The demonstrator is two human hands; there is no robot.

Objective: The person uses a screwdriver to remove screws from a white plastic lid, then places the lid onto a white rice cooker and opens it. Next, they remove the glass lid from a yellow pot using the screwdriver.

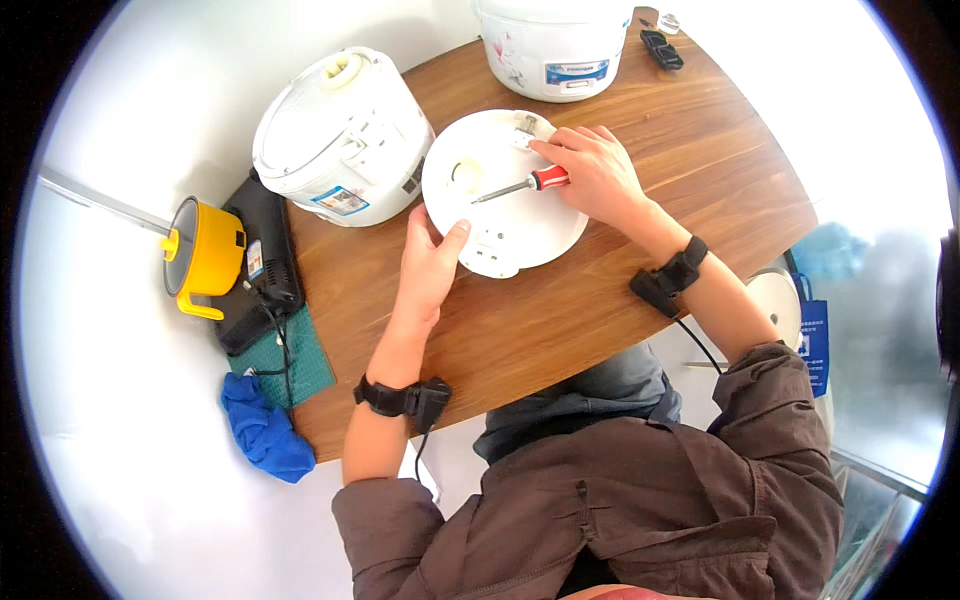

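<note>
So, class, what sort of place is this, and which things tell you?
Probably a small appliance-repair or assembly workspace: a screwdriver in the right hand, a round white part beneath it, and white cookers on the wooden table.

a blue label was noted on the rear rice cooker, a blue-edged label on the left rice cooker, white print on the blue bag; fine lettering was illegible.

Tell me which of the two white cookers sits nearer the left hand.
The left cooker, just beyond the left hand. The other cooker, with a pink flower print, stands farther back, cut off by the picture's top edge.
</note>
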